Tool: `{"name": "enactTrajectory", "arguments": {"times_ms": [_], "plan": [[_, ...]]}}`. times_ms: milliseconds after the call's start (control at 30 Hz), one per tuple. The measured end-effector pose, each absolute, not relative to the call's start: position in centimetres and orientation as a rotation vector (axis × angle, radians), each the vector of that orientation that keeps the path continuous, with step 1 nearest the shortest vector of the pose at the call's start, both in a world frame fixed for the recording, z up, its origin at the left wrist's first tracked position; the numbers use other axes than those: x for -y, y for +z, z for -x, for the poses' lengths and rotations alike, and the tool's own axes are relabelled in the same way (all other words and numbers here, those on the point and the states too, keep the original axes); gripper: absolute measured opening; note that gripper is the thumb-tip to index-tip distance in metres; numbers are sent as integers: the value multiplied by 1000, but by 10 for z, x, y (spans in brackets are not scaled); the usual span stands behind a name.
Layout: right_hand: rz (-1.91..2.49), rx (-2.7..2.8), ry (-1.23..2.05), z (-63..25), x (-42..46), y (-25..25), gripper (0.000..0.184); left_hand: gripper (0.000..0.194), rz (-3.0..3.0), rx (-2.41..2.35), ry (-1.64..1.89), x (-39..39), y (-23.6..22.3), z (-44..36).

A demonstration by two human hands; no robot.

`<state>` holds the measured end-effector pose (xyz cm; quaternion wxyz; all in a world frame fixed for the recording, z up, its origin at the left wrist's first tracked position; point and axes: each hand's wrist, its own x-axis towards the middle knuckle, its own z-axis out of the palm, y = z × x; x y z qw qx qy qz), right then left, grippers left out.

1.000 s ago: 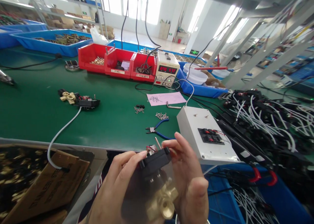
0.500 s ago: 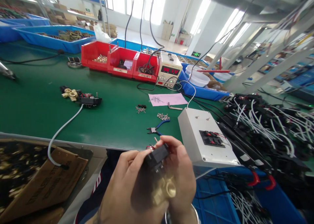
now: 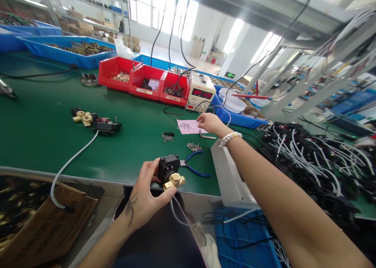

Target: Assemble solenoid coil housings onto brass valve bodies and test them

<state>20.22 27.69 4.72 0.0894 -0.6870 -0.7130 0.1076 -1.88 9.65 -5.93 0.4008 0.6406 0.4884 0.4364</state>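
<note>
My left hand [image 3: 149, 191] is wrapped round a motorized valve, a black actuator box [image 3: 168, 167] with a brass valve body [image 3: 175, 180]. The valve is at the table's front edge, and a grey cable hangs below it. My right hand [image 3: 212, 124] is stretched out over the right part of a pink sheet [image 3: 185, 131]. Its fingers are loosely bent and point down; nothing shows in them. Small screws [image 3: 185, 125] lie on the sheet, left of the fingertips. A hex key [image 3: 207, 136] rests just below that hand. Blue-handled pliers [image 3: 196, 172] lie beside the valve.
Another valve assembly [image 3: 96, 123] with a grey cable lies at left. Screw piles [image 3: 194, 147] and black small parts [image 3: 168, 134] are on the green table. Red bins [image 3: 143, 91] and a power supply [image 3: 201, 98] stand behind. A grey switch box [image 3: 226, 174] sits under my right forearm.
Both hands were on the valve. My right hand has let go and reached forward to the pink sheet. My left hand keeps the valve, now farther forward by the pliers.
</note>
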Motion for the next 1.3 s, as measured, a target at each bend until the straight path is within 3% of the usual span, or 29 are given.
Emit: {"name": "enactTrajectory", "arguments": {"times_ms": [200, 400, 600, 733, 1000, 1300], "plan": [[2079, 2103, 277, -187, -302, 13, 22, 55, -1619, -1202, 1107, -96, -57, 21], [2144, 2038, 390, -179, -305, 10, 28, 57, -1589, -1185, 1132, -97, -58, 20], [2111, 1976, 574, -174, -307, 27, 19, 61, -1596, -1151, 1097, -98, -60, 23], [1866, 1931, 756, -171, -286, 48, 8, 60, -1562, -1150, 1141, -96, -60, 23], [1223, 1732, 1240, -163, -168, 67, 19, 57, -1601, -1234, 1306, -78, -50, 19], [1024, 1422, 1436, -163, -120, 56, 10, 64, -1814, -1394, 1312, -60, -29, 21]]}}
